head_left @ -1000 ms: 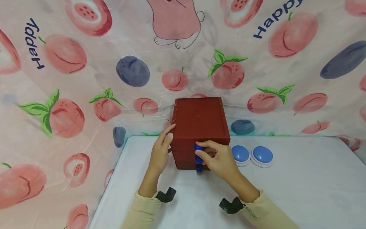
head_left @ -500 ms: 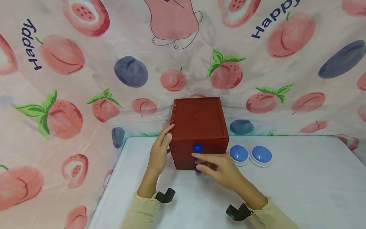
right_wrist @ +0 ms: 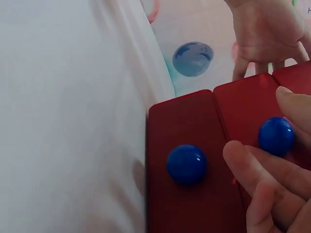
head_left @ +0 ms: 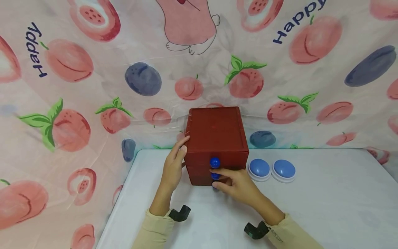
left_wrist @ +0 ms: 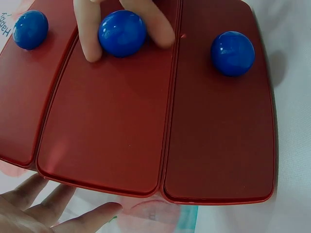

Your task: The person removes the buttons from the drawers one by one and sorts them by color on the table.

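A dark red box with three stacked drawers [head_left: 214, 129] stands on the table, each front bearing a round blue knob. My left hand [head_left: 174, 166] rests against its left side, fingers extended along the wall. My right hand [head_left: 239, 185] is at the drawer fronts, index finger and thumb spread on either side of the middle knob [left_wrist: 122, 33]. In the right wrist view a gap shows between the thumb and that knob. The top knob [head_left: 215, 162] is uncovered, while my thumb partly hides the bottom knob [right_wrist: 186, 164] in the head view. All drawers sit closed.
Two blue push buttons on white bases, a nearer-left one [head_left: 259, 167] and one beside it [head_left: 284, 168], stand right of the box. A fruit-patterned cloth [head_left: 186, 69] hangs directly behind. The white table [head_left: 326, 204] extends to the right.
My right hand has let go of the top knob and moved down to the middle one, its fingers spread around it. My left hand has stayed on the box's side.
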### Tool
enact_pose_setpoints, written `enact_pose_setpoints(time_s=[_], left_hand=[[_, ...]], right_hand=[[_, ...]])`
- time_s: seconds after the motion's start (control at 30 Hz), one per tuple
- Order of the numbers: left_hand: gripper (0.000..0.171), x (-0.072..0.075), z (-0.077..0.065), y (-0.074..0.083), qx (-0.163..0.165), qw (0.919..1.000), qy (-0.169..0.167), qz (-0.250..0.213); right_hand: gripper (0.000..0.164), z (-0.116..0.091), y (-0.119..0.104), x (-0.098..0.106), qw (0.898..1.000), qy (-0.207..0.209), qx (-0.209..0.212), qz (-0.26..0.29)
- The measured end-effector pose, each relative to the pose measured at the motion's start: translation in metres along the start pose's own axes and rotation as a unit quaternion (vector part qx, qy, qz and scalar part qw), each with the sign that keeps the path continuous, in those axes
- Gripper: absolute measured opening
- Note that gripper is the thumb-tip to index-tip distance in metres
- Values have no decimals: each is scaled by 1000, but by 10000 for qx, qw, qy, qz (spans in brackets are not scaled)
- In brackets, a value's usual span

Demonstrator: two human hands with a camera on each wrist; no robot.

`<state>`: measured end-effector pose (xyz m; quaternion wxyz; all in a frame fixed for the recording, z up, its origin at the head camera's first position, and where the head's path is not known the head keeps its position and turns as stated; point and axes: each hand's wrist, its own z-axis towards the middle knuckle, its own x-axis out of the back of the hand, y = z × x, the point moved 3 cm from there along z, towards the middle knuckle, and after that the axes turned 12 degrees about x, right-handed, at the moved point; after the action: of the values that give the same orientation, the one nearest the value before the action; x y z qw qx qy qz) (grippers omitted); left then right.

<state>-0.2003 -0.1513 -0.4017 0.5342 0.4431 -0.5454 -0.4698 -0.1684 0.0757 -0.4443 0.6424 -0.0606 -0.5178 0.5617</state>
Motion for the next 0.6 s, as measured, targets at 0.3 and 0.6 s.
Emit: enact_pose_setpoints(time_s=[0.3,0.6], left_hand=[[43,0,-1,2,-15,10000,-6,-9],[43,0,-1,2,4,10000,13,-12]], right_hand=[[27,5,6,-9,9940,548,-766,558],[21,3,3,-11,9950,661,-707,263]])
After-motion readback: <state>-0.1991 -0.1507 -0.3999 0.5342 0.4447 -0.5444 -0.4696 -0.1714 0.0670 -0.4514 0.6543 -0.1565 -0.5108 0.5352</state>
